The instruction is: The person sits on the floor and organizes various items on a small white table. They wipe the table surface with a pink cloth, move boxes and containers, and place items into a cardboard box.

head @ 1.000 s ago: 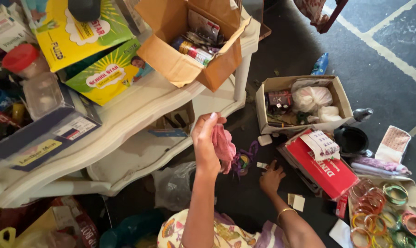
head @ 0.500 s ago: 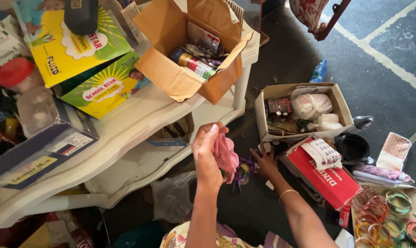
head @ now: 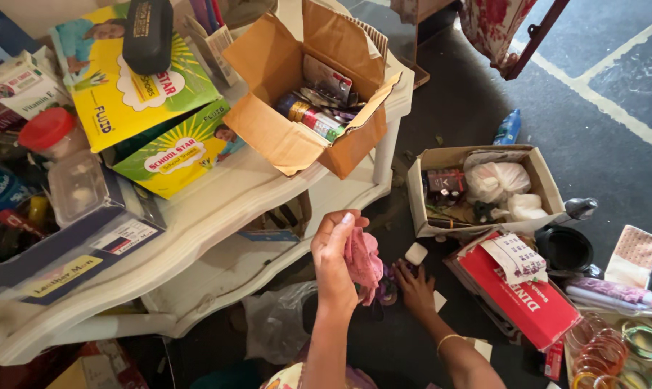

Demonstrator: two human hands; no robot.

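While my left hand [head: 334,248] is raised at the lower middle of the frame, its fingers are curled and pinched on a pink cloth [head: 362,261] that hangs bunched against the palm side. My right hand [head: 415,286] is lower and just to the right, flat on the dark floor [head: 606,144] with the fingers spread, next to a small tangle of purple things [head: 388,287] that I cannot make out; whether it grips any of them I cannot tell. A small white block [head: 416,253] lies just above its fingertips. There is a gold bangle [head: 449,338] on that wrist. To the left, a white table [head: 218,194] fills the upper left of the frame, carrying two yellow and green boxes [head: 153,108], a black case [head: 147,34] on the upper one, a red-lidded jar [head: 48,131] and an open brown carton [head: 304,86] with packets inside. At right centre an open cardboard box [head: 484,187] on the floor holds white bags and small bottles. Below it lies a red box [head: 524,295] with a printed sheet on top, and beside that a black bowl [head: 565,250]. Coloured bangles [head: 614,353] sit in the lower right corner, and a clear plastic bag [head: 279,320] lies under the table edge.
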